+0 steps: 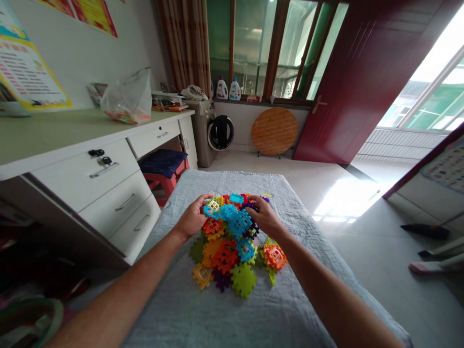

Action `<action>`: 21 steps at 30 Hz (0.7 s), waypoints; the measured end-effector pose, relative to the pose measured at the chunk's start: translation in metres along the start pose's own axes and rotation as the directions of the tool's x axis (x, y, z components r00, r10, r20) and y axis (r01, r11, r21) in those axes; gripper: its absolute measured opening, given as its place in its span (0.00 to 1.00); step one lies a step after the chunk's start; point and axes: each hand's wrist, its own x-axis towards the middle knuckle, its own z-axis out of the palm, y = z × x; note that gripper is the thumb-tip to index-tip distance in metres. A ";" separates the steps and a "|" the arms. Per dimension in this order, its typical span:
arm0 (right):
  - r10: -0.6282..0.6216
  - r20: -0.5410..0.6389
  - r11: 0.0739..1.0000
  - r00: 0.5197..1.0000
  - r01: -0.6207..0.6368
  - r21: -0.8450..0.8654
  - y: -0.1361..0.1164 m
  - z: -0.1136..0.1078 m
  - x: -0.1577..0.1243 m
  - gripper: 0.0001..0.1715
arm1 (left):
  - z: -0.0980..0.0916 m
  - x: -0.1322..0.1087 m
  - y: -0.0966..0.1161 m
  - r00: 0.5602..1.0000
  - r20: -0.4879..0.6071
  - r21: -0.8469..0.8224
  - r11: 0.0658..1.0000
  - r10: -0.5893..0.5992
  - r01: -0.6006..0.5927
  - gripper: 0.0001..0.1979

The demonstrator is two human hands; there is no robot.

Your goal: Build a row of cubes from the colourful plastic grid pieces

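Observation:
A heap of colourful toothed plastic building tiles (226, 256) lies on the cloth-covered table between my arms. My left hand (193, 218) is closed at the far left of the heap, its fingers curled round the edge of light blue and yellow tiles (213, 207). On the other side my right hand (267, 217) grips the edge of purple and blue tiles, fingers bent over them. Blue tiles (237, 221) span the space between both hands; I cannot tell which pieces are joined. An orange tile (275, 256) lies at the heap's right, a green one (244, 280) nearest me.
A grey-blue cloth (250, 324) covers the table. To the left stands a white desk (119, 183) with a plastic bag (130, 99) on top. A red stool (165, 166), a washing machine (203, 135), a round wooden board (274, 130) and a red door (348, 82) are beyond.

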 end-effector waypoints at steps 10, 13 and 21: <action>0.073 -0.154 0.860 0.985 -0.141 -0.491 0.036 -0.042 0.055 0.20 | -0.020 0.026 -0.004 0.989 0.063 0.293 0.950 -0.136 0.112 0.32; 0.204 -0.128 0.867 0.971 -0.240 -0.438 0.047 -0.032 0.068 0.35 | -0.004 0.028 -0.001 0.982 0.165 0.464 0.886 -0.096 0.009 0.45; 0.174 0.239 0.980 0.955 -0.191 0.053 0.020 -0.005 0.056 0.31 | 0.036 0.032 -0.005 0.966 0.255 0.556 0.812 0.038 -0.179 0.60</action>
